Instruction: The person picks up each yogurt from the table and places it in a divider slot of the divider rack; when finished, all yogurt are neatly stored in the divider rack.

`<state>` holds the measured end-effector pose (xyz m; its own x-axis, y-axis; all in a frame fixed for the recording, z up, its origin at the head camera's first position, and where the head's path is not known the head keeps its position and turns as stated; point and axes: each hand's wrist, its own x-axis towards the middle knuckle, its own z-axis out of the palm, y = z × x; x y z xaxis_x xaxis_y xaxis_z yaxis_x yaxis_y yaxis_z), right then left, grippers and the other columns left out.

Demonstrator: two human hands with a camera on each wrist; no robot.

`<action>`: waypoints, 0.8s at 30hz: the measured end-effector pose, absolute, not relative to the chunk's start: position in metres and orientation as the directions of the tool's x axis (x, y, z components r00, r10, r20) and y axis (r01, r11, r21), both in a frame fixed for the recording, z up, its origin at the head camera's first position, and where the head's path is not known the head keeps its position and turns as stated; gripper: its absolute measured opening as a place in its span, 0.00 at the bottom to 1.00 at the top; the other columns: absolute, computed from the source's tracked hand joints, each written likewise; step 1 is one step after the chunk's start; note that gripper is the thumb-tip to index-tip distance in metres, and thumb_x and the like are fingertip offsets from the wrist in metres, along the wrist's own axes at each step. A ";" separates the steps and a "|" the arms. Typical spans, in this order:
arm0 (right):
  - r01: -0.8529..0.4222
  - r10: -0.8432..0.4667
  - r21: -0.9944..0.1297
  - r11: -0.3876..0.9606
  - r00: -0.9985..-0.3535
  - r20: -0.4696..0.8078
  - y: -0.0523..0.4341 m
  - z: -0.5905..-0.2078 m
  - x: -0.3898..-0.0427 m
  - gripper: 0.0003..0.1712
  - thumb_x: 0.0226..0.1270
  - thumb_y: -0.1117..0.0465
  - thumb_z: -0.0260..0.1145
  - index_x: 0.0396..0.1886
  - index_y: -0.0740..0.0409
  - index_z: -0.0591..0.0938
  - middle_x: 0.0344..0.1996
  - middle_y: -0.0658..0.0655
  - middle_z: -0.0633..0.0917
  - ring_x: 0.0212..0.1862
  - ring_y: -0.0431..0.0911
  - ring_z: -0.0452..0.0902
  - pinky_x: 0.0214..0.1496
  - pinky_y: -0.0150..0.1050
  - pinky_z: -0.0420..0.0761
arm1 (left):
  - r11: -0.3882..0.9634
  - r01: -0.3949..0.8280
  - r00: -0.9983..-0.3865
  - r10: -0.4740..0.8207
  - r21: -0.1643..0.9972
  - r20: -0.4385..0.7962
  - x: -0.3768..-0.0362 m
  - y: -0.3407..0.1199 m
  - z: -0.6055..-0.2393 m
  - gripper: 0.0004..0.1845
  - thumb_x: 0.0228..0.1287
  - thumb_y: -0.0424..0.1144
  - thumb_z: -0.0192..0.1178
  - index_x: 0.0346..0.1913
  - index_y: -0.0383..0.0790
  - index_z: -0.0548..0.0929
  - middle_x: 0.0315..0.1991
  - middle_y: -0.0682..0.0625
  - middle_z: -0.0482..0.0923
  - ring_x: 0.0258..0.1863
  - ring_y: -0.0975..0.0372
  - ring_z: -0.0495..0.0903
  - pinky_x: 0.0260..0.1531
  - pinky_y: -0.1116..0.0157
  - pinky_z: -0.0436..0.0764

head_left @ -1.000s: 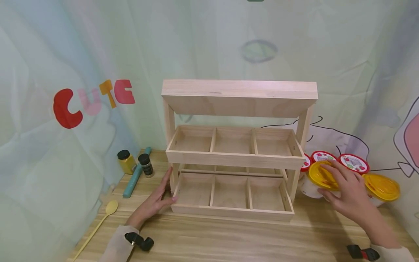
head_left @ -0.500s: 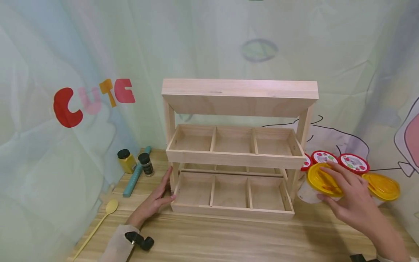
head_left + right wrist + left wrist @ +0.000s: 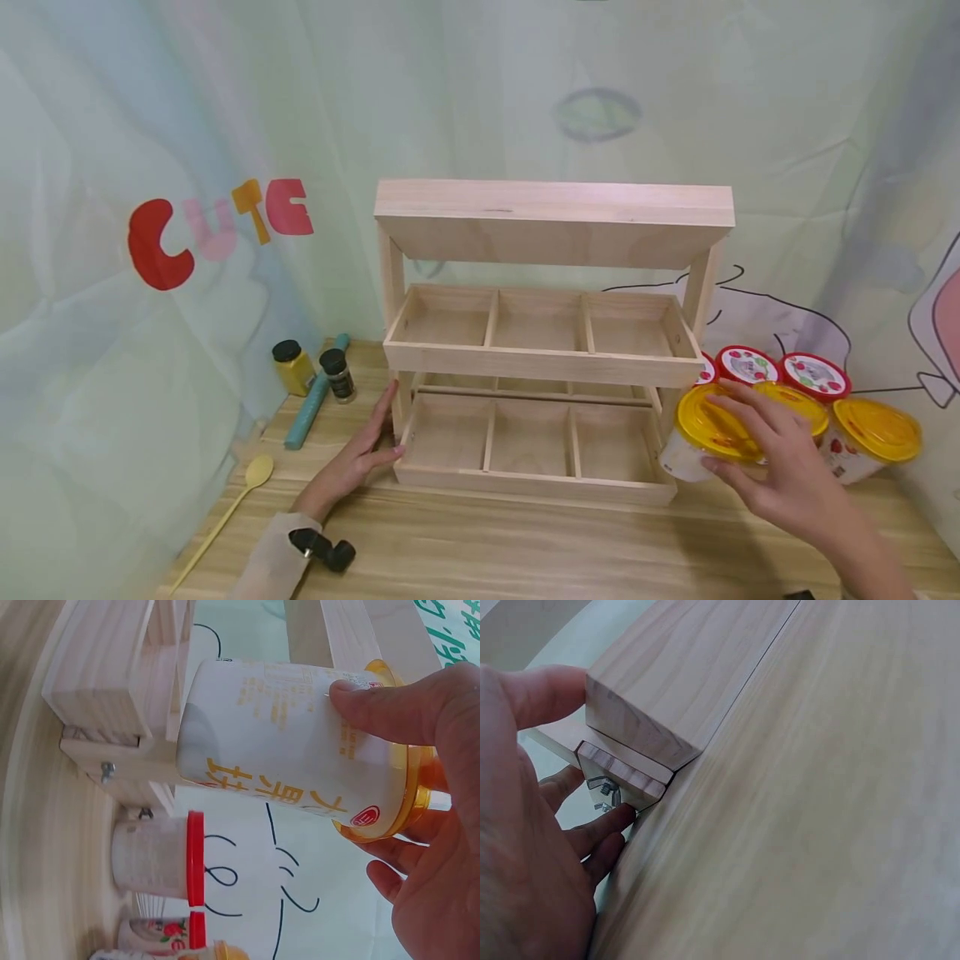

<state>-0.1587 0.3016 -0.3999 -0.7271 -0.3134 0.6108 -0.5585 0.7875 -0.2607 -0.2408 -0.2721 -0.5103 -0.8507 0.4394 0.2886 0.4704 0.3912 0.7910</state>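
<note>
A two-tier wooden rack [image 3: 543,361] with divided trays stands in the middle. My left hand [image 3: 352,462] holds its lower left corner. In the left wrist view, the thumb presses the tray end [image 3: 641,735] and the fingers reach behind the leg bracket with its metal bolts. Beside the rack's right post, my right hand [image 3: 787,462] grips a white tub [image 3: 681,461] by its yellow lid. The right wrist view shows the thumb on the tub's wall [image 3: 277,735] and fingers around the lid; the tub is raised off the table.
On the right are red-lidded tubs [image 3: 816,375] and more yellow-lidded tubs [image 3: 877,429]. At left lie a yellow spoon [image 3: 258,472] and a teal stick [image 3: 307,417], near a yellow jar [image 3: 296,371] and a black-capped shaker [image 3: 339,379]. A printed curtain [image 3: 487,92] hangs behind.
My right hand has moved left and toward me with the tub, uncovering another yellow-lidded tub behind it. The left hand stays at the rack's corner.
</note>
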 end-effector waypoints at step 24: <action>-0.569 -0.391 -0.296 0.767 -0.780 0.489 0.254 -0.402 -0.163 0.46 0.52 0.57 0.86 0.73 0.44 0.79 0.75 0.58 0.76 0.72 0.58 0.70 0.68 0.63 0.67 | 0.372 0.575 -0.796 0.458 0.728 0.395 -0.250 -0.281 -0.526 0.53 0.75 0.37 0.61 0.89 0.53 0.36 0.87 0.33 0.48 0.73 0.40 0.74 0.71 0.39 0.72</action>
